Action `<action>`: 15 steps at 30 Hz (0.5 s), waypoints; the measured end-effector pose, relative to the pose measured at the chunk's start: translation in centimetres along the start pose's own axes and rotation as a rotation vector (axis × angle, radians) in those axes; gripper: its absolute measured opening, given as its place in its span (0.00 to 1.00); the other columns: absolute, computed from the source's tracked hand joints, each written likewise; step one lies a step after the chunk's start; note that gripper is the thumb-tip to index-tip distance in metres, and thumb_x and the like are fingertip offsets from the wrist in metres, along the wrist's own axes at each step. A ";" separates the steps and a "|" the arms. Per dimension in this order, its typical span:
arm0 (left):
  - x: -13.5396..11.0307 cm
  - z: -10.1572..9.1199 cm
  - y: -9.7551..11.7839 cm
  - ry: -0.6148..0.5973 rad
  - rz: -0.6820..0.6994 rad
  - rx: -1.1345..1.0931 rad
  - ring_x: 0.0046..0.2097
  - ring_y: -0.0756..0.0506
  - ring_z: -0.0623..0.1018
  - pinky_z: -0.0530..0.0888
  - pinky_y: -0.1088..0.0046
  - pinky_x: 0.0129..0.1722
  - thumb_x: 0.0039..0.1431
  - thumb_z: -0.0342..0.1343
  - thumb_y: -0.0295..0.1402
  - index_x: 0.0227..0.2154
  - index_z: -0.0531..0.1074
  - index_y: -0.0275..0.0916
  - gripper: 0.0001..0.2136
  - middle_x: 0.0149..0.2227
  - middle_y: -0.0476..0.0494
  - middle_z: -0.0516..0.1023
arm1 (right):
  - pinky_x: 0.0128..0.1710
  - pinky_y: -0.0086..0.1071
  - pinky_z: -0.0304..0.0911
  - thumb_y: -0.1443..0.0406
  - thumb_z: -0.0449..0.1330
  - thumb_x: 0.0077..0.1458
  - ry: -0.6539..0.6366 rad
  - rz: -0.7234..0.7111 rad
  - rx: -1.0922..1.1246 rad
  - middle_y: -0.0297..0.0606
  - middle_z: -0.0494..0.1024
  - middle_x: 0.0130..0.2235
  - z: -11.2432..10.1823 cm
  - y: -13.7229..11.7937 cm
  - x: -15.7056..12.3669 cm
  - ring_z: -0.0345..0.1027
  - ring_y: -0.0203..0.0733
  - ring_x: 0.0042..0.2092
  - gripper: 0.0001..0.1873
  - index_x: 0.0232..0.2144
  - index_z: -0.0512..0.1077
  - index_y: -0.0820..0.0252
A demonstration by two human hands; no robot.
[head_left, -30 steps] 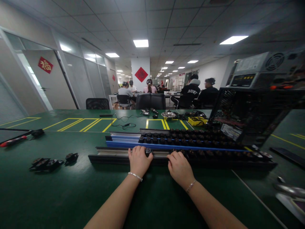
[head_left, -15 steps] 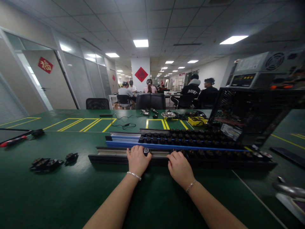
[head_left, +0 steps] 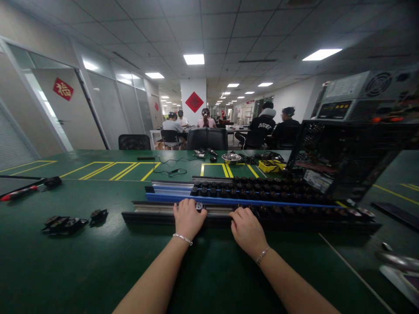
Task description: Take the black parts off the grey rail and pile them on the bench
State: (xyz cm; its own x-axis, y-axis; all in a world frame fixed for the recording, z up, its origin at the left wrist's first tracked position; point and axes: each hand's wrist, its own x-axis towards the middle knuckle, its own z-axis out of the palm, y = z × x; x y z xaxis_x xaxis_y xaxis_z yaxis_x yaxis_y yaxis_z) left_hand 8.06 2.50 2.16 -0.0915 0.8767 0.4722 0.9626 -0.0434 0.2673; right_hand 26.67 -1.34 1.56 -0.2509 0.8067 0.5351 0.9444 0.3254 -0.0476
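Note:
Nearest to me lies a long black rail [head_left: 149, 216] with a pale metal channel, its right part filled with a row of small dark modules. My left hand [head_left: 189, 220] is closed around a small black module with a round, light-coloured face [head_left: 199, 206], which sits at the channel. Most of that module is hidden by the fingers. My right hand [head_left: 248, 231] rests farther right on the same rail, its fingers curled at the near end of the row; whatever they hold is hidden. Bare channel shows between the two hands.
Behind lie a blue rail [head_left: 170, 198] and another rail with modules. Loose black modules [head_left: 65, 224] sit at the left, near a red-handled tool [head_left: 22, 192]. An open computer case [head_left: 340, 152] stands right, beyond a yellow tray [head_left: 271, 166] and metal bowl [head_left: 231, 158].
My left hand has shifted very slightly left along the rail with the module. My right hand stays in the same place.

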 end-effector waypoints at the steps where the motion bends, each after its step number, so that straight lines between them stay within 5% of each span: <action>1: 0.1 -0.1 -0.1 -0.008 0.000 0.004 0.45 0.42 0.68 0.57 0.59 0.52 0.48 0.50 0.39 0.29 0.67 0.40 0.09 0.37 0.44 0.71 | 0.41 0.32 0.55 0.70 0.52 0.52 0.001 0.001 0.001 0.38 0.70 0.35 0.0 0.0 0.0 0.57 0.40 0.39 0.09 0.34 0.71 0.59; 6: 0.4 -0.3 -0.3 -0.074 0.025 0.024 0.43 0.43 0.68 0.63 0.68 0.43 0.50 0.49 0.39 0.30 0.66 0.39 0.09 0.36 0.43 0.70 | 0.41 0.32 0.55 0.70 0.52 0.52 0.009 -0.002 -0.008 0.38 0.70 0.35 0.2 0.1 0.0 0.58 0.40 0.39 0.09 0.34 0.71 0.59; 15: 0.8 -0.3 -0.7 -0.082 0.050 0.065 0.40 0.44 0.70 0.64 0.68 0.40 0.49 0.50 0.40 0.29 0.67 0.38 0.10 0.35 0.43 0.70 | 0.41 0.32 0.55 0.71 0.52 0.52 0.010 -0.002 0.002 0.38 0.70 0.35 0.2 0.1 -0.1 0.58 0.40 0.39 0.10 0.35 0.71 0.59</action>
State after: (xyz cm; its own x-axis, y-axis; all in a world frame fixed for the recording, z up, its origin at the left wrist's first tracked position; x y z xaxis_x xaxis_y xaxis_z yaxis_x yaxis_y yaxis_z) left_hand 7.25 3.06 2.61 -0.0242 0.9106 0.4126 0.9802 -0.0595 0.1890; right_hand 26.75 -1.30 1.38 -0.2511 0.8010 0.5434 0.9433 0.3285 -0.0484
